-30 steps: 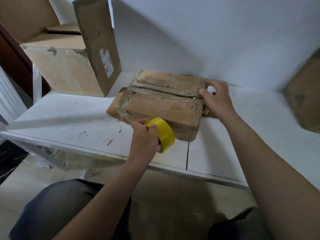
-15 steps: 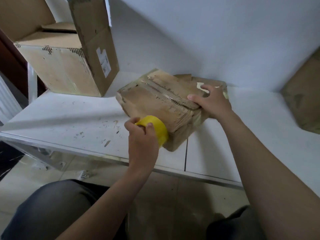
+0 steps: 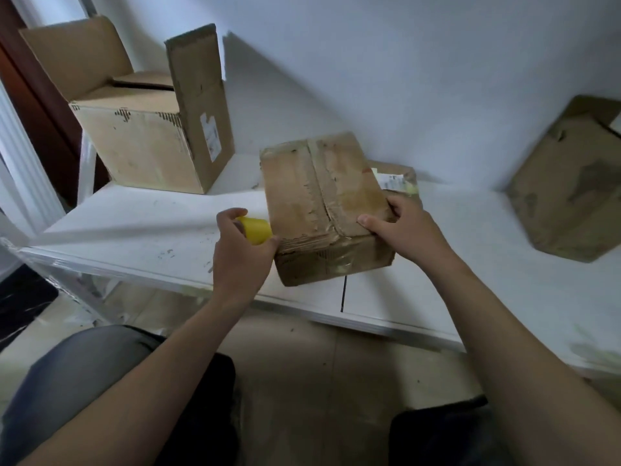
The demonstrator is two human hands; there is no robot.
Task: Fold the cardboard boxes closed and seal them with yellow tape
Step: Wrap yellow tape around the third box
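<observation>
At the table's (image 3: 144, 227) front edge the box (image 3: 319, 196) is now turned; left hand (image 3: 240, 260) grips the tape (image 3: 258, 230), right hand (image 3: 401, 232) holds the box, ready for sealing.

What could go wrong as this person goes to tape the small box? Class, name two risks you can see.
1. The small box lies near the front edge of the white table, and the right hand has its grip on just one corner; pulling tape might drag it off.
2. Its top face looks torn and peeling, so tape from the yellow tape roll in the left hand may stick poorly.
</observation>
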